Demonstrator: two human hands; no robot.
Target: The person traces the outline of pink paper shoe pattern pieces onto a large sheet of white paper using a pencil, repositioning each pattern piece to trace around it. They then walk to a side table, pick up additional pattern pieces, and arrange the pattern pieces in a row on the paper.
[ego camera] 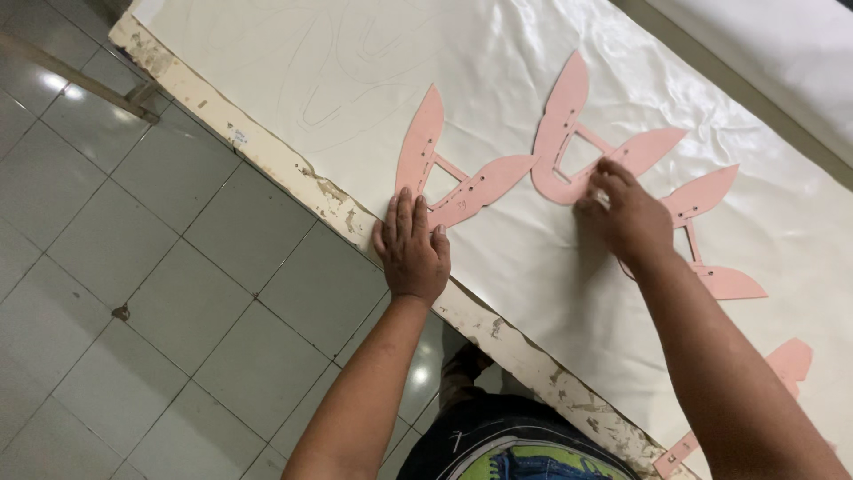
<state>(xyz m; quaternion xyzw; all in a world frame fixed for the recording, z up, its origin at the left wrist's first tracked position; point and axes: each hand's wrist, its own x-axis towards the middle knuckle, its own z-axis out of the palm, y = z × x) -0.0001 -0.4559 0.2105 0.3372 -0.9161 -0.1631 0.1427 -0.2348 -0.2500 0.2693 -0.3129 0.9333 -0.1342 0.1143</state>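
**A:** Starting nearest me: my left hand (pixel 410 251) lies flat, fingers together and straight, pressing the lower tip of the first pink pattern piece (pixel 449 173) onto the cream satin fabric (pixel 551 293), just inside the near edge of the cutting table (pixel 293 169). It grips nothing; it only weighs the piece down.

**B:** And the other hand?

**A:** My right hand (pixel 625 216) is further in, fingers curled and bunched on the lower curve of the second pink pattern piece (pixel 569 147). Whether it pinches a pencil or chalk there, I cannot tell.

**B:** How would you keep the work clean?

**A:** In my judgement, keep the flat palm steady so the template can't creep on that slippery cloth, and smooth the wrinkles near the right hand before pressing down.

**B:** Beyond that?

**A:** A third pink pattern piece (pixel 711 200) sits past my right wrist, partly covered by it. Faint drawn outlines (pixel 329 98) show toward the far left corner, hard to read. Another pink piece (pixel 786 360) at the right edge is cut off by my forearm.
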